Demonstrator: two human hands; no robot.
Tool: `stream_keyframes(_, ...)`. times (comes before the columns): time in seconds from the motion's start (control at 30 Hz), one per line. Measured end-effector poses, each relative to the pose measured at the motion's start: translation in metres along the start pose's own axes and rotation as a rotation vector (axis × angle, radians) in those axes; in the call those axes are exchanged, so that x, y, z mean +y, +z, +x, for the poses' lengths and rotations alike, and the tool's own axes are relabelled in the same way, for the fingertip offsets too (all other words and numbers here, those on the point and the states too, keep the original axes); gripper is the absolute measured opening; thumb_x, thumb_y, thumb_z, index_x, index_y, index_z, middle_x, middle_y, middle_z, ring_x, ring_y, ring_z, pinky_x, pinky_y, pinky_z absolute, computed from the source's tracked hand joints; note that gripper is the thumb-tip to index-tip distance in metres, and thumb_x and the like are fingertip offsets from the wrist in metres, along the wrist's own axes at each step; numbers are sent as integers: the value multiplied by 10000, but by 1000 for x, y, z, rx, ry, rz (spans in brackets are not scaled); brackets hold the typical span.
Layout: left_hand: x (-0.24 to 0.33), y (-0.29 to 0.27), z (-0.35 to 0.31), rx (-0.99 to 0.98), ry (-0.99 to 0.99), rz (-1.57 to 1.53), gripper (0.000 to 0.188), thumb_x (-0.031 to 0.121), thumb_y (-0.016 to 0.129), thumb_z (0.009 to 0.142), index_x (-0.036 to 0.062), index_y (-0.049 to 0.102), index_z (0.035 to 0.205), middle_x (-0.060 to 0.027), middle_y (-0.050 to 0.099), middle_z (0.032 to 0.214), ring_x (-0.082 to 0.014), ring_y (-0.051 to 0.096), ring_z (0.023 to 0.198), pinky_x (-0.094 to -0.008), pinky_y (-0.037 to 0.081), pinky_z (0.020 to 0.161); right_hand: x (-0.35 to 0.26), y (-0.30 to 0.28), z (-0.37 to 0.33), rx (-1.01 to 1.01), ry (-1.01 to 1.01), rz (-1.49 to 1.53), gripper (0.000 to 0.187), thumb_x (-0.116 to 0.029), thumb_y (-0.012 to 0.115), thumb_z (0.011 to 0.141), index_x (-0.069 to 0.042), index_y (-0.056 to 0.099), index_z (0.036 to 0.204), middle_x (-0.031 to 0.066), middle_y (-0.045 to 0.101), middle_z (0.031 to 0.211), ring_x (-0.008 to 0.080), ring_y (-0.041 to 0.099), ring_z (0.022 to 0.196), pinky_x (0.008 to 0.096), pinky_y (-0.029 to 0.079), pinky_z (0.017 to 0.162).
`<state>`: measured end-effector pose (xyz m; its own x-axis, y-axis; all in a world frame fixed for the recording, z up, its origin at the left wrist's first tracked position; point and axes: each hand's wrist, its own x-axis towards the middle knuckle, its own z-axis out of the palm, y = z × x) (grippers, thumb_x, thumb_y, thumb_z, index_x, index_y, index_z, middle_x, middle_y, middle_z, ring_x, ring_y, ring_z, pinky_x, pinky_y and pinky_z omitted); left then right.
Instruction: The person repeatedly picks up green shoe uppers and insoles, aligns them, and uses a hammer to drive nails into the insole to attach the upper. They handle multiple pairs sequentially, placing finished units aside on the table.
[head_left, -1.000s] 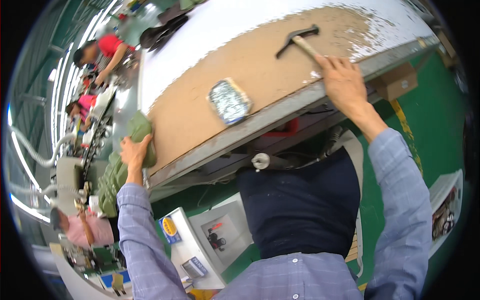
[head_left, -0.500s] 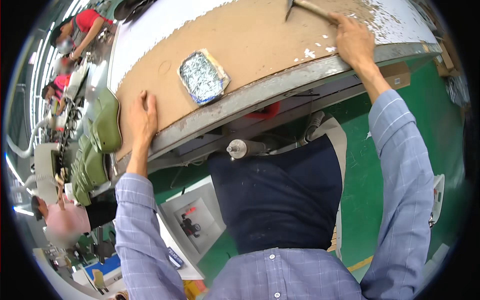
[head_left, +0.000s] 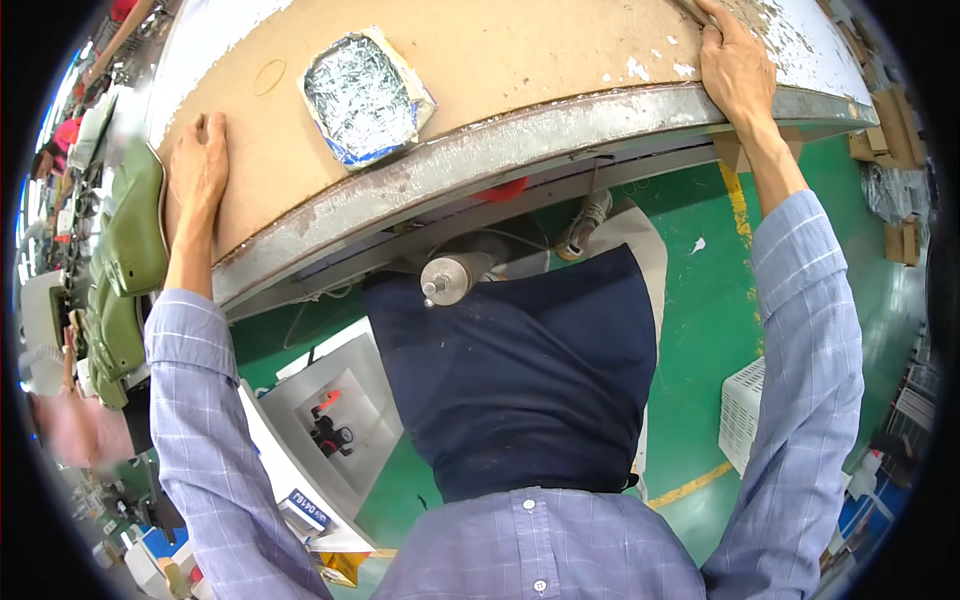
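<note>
My left hand (head_left: 199, 168) lies on the brown-topped table (head_left: 520, 60) near its left end, fingers stretched out and holding nothing. Between my hands, close to the front edge, sits a shallow tray (head_left: 421, 103) with a worn, taped rim. Small silvery metal pieces (head_left: 360, 92) that look like nails fill it. At the far right my right hand (head_left: 740, 75) is closed around the wooden handle of a hammer (head_left: 690, 10). The hammer's head is beyond the top of the view.
Curved olive-green panels (head_left: 138, 225) stand stacked beside my left forearm. A metal cylinder (head_left: 450, 280) juts out below the table edge, by my lap. White flakes lie on the tabletop near my right hand. A white crate (head_left: 740, 415) stands on the green floor at right.
The view has shifted, so the table and tray sit higher and farther left, and the hammer's head has left the picture. My left hand stays flat; my right still grips the handle.
</note>
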<state>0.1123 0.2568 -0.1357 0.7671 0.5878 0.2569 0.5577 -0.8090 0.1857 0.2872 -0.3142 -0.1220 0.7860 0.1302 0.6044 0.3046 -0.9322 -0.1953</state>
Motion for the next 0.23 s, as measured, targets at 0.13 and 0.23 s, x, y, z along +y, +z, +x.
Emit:
stream_keyframes(0.13, -3, 1, 3, 12, -1, -8, 728, 621, 460, 962, 99, 559, 1459, -229, 535, 1483, -387, 491, 1387, -472, 362, 1156, 4, 7, 1, 22, -31, 55, 281, -159, 510, 1004, -107, 692, 1212, 230, 699, 1095, 430, 656, 1031, 506, 513, 915)
stream_keyframes(0.23, -15, 3, 6, 12, -6, 36, 730, 630, 459, 957, 112, 558, 1463, -227, 530, 1489, -386, 486, 1393, -471, 355, 1163, -3, 3, 4, -83, 106, 14, 284, -180, 508, 1019, -108, 686, 1228, 223, 702, 1139, 418, 656, 1077, 488, 512, 942)
